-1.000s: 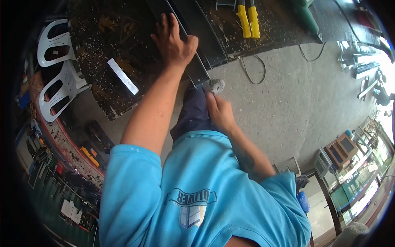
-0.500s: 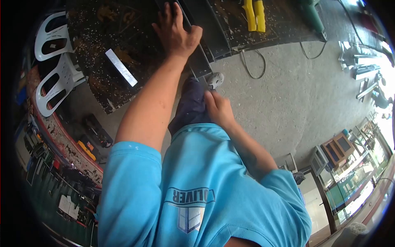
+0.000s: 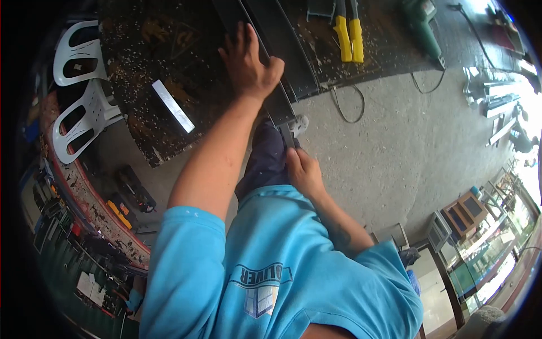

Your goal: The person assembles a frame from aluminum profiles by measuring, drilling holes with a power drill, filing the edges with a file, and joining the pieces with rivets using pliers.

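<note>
My left hand point(image 3: 254, 74) lies over a long dark metal profile point(image 3: 279, 104) on the work table, fingers spread and thumb out to the right. The profile's near end sticks out past the table edge, above my leg. Just below that end, my right hand point(image 3: 306, 172) is closed around a flat, narrow grey metal strip point(image 3: 287, 136), its thumb along the top. The strip's far end meets the profile's end, and its rear part is hidden in my fist. A second, wider dark profile point(image 3: 285, 51) lies alongside on the right.
A short silvery metal bar point(image 3: 173, 106) lies on the chip-strewn table point(image 3: 127, 96) at left. Yellow-handled cutters point(image 3: 349, 39) and a green power tool point(image 3: 424, 31) lie at right. White plastic chairs point(image 3: 84, 110) stand left. A cable loop point(image 3: 351, 116) hangs over the concrete floor.
My right hand has drawn back slightly toward my body, and more of the grey strip shows beyond the profile's end. My left hand stays on the profile. The whole view has shifted a little.
</note>
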The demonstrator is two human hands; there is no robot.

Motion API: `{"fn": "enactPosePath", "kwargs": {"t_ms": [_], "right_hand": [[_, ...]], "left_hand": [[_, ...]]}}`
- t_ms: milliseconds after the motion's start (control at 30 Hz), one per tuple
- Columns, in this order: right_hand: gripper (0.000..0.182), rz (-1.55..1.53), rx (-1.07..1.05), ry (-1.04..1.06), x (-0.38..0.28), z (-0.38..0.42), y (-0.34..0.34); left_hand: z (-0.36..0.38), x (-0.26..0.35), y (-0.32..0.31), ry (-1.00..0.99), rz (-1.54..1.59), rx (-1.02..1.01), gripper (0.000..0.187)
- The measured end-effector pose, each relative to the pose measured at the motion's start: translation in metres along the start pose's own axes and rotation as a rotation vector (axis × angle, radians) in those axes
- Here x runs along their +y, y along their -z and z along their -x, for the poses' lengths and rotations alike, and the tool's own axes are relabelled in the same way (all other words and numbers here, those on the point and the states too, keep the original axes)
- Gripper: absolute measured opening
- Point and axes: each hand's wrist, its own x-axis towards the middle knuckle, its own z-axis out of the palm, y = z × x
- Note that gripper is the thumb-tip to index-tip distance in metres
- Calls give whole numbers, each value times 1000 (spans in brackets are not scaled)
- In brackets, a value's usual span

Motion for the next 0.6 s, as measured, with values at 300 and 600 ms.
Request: {"fn": "enactPosePath", "kwargs": {"t_ms": [300, 600], "right_hand": [[34, 40, -31, 22, 1, 12, -3], [37, -141, -16, -86, 13, 10, 21]], "left_hand": [[-3, 2, 3, 31, 0, -39, 81], [-4, 2, 1, 71, 41, -67, 84]]}}
